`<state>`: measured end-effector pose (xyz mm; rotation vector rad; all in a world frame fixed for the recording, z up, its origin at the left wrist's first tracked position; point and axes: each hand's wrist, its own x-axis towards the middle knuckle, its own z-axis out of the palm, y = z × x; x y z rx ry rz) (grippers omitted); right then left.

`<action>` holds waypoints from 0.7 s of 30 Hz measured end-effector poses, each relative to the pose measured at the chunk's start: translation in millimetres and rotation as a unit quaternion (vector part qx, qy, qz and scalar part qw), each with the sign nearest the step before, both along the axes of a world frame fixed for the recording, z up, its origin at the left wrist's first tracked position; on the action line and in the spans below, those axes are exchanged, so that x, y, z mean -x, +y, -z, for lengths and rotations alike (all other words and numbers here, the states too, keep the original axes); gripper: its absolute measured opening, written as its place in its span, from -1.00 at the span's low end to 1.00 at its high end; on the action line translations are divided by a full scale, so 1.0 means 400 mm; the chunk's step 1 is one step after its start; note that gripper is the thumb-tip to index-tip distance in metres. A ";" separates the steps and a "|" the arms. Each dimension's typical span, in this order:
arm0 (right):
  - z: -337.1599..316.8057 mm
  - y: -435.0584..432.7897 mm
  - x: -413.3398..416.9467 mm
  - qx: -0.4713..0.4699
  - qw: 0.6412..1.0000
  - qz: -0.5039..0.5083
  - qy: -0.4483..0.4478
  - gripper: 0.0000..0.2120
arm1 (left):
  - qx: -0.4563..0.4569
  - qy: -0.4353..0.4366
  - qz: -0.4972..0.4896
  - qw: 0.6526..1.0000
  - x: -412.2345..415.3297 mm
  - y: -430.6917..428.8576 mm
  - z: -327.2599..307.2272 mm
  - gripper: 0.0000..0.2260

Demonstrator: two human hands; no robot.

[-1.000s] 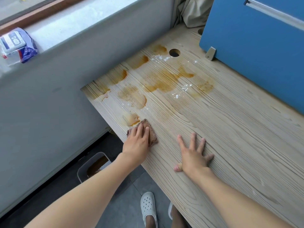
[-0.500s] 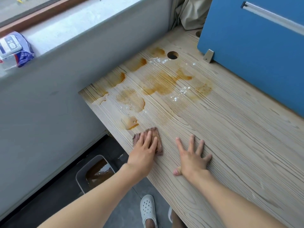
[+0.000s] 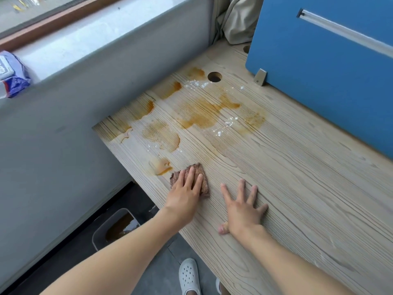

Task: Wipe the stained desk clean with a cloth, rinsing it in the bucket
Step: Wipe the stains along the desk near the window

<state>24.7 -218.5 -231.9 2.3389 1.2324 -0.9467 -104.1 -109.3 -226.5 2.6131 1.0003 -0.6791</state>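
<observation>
Left hand (image 3: 184, 189) pressed the brown cloth (image 3: 205, 184), fingers straight; nearest orange stain (image 3: 160, 166) lay just ahead-left of the cloth; right hand (image 3: 242, 211) lay splayed flat to its right.

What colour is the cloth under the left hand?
The cloth is mottled reddish brown; the head view shows it best.

Left forearm (image 3: 127, 250) and right forearm (image 3: 297, 262) are bare to the frame edge, as are the left hand (image 3: 185, 194) and right hand (image 3: 242, 211). Footwear: a white moulded clog (image 3: 189, 274) with rows of round perforations; the edge of a second clog (image 3: 217, 285) shows just beside it.
</observation>
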 end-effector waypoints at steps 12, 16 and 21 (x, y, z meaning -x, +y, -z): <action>-0.010 0.025 -0.117 -0.021 0.996 0.081 0.010 0.13 | -0.004 0.034 -0.003 0.999 -0.066 0.030 -0.007 -0.17; -0.008 0.020 -0.120 -0.021 0.997 0.079 0.010 0.12 | -0.024 0.057 0.001 0.998 -0.101 0.019 -0.002 -0.11; 0.001 0.024 -0.119 -0.014 0.996 0.083 0.004 0.13 | -0.066 0.104 0.077 0.989 -0.085 -0.002 0.012 -0.19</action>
